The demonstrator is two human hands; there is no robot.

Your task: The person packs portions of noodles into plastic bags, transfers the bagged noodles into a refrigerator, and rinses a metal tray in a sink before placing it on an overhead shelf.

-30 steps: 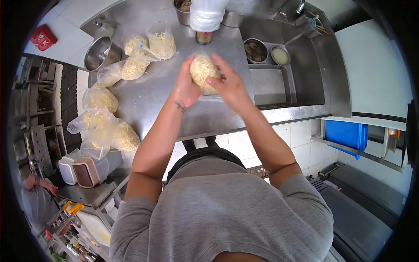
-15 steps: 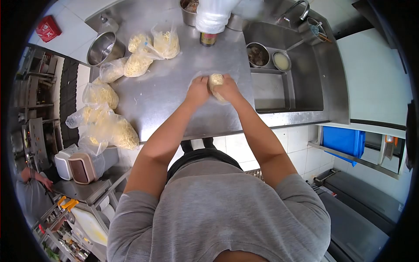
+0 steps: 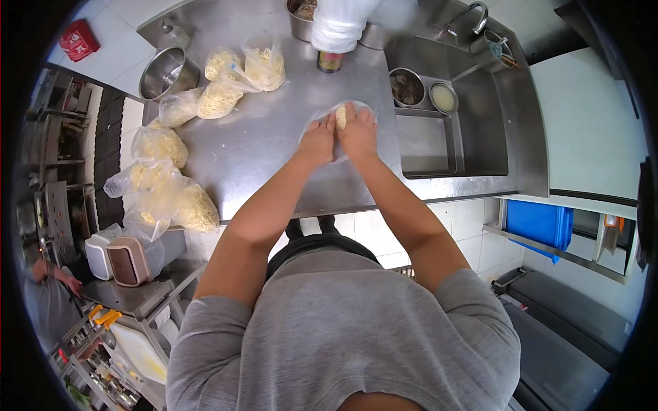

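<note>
A clear plastic bag (image 3: 336, 159) lies on the steel counter in front of me with a pale yellow clump of noodles (image 3: 341, 118) in it. My left hand (image 3: 317, 140) holds the bag's left side, its fingers pointing away from me. From the right, my right hand (image 3: 358, 135) grips the bag, fingers partly over the noodles. Only a small part of the clump shows between the hands. Several filled noodle bags stand to the left, among them one bag (image 3: 265, 67) at the back and another (image 3: 196, 207) near the front edge.
A steel pot (image 3: 164, 75) stands at the counter's back left. At the back is a dark can (image 3: 329, 61) beside a white plastic-wrapped bundle (image 3: 337, 27). On the right, a sink (image 3: 473, 123) holds a pot of dark food (image 3: 407, 89). Another person's hand (image 3: 68, 281) shows at far left.
My right hand has shifted from the side of the noodles to partly over them, its fingers now stretched further forward. Less of the noodle clump shows. My left hand stays beside it.
</note>
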